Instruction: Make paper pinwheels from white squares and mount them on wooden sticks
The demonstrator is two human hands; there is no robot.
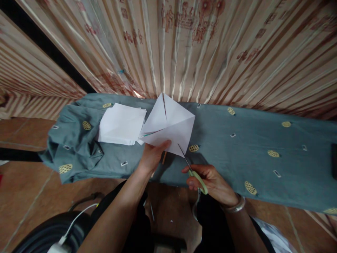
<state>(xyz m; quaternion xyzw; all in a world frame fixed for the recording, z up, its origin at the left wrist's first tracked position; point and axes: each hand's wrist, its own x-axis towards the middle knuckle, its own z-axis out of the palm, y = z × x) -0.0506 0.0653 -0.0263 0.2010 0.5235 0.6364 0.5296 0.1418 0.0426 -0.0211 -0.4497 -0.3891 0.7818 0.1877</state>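
My left hand [152, 156] pinches the lower edge of a folded white paper sheet [171, 124], holding it up over the grey-green cloth [237, 154]. The sheet shows creases and a slit near its top. My right hand [210, 181] grips green-handled scissors [193, 170], fingers through the loops. The thin blades point up and left, and their tip touches the paper's lower edge. A silver bangle sits on my right wrist.
A stack of white paper squares [121, 123] lies on the cloth left of the held sheet. The cloth, patterned with yellow ovals, covers a low table. Striped curtains [184, 45] hang behind. A white cable [76, 219] and tiled floor show below.
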